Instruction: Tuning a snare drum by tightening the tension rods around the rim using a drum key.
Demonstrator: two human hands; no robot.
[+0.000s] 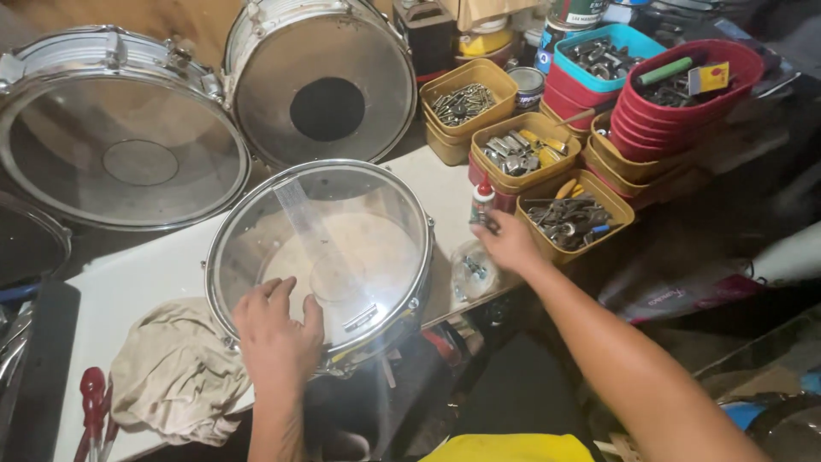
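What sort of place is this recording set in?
Probably a small drum repair workshop. A snare drum lies on the white bench under the left hand, more drums lean behind, and stacked tubs of metal hardware sit by the right hand.

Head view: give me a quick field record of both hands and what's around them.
left hand: flat on clear head of snare drum
right hand: fingers at small glue bottle
beside bottle: yellow tub of metal parts
near left: crumpled cloth
behind: two more drums
surface: white board
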